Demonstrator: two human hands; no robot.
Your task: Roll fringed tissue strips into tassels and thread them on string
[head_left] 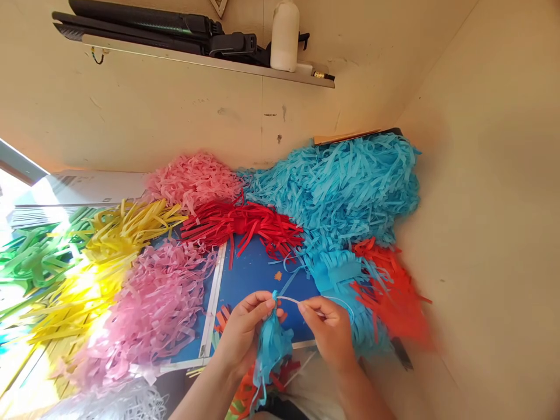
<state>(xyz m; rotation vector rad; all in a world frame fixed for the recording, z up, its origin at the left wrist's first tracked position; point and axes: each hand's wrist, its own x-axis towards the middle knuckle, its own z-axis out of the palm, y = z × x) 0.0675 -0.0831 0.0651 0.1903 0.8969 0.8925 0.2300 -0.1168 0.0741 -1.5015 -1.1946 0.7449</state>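
Note:
My left hand [245,329] is closed round the top of a blue paper tassel [270,350], which hangs down between my wrists. My right hand [329,329] pinches a thin white string [289,299] that runs from the tassel's top to its fingers. Both hands hover over a blue mat [258,274]. Just right of my right hand lies a flat stack of cut blue fringe [339,274].
Heaps of shredded paper ring the mat: blue [345,181], red [245,224], pale pink [195,178], pink [153,303], yellow [114,245], green [30,256], orange-red [394,291]. A wall shelf [205,58] carries a white bottle [284,35]. Walls close in behind and right.

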